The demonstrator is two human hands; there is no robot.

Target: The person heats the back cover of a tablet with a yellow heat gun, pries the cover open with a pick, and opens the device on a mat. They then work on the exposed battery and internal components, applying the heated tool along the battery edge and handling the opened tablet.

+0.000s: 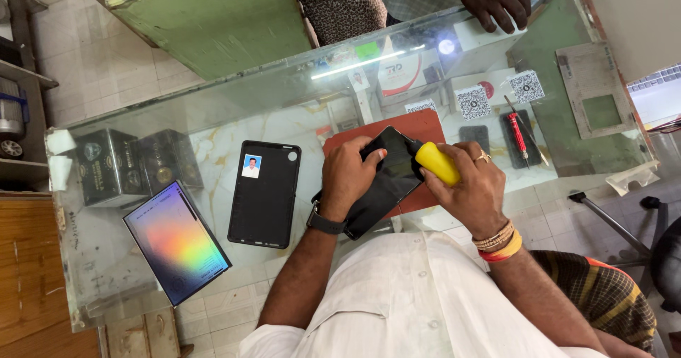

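Note:
My left hand [349,173] grips a black tablet [386,180] by its upper left edge and holds it tilted over a reddish-brown work mat [418,127]. My right hand [468,184] is closed around the yellow handle of a tool [436,163] pressed against the tablet's right edge. Its tip is hidden. A black watch sits on my left wrist, and thread bands and a ring on the right.
On the glass counter [305,102] lie a black tablet case [264,193] with a small photo, an iridescent box [176,242], two dark boxes [135,165] and a red screwdriver [519,136]. Another person's hand [493,0] rests on the far edge.

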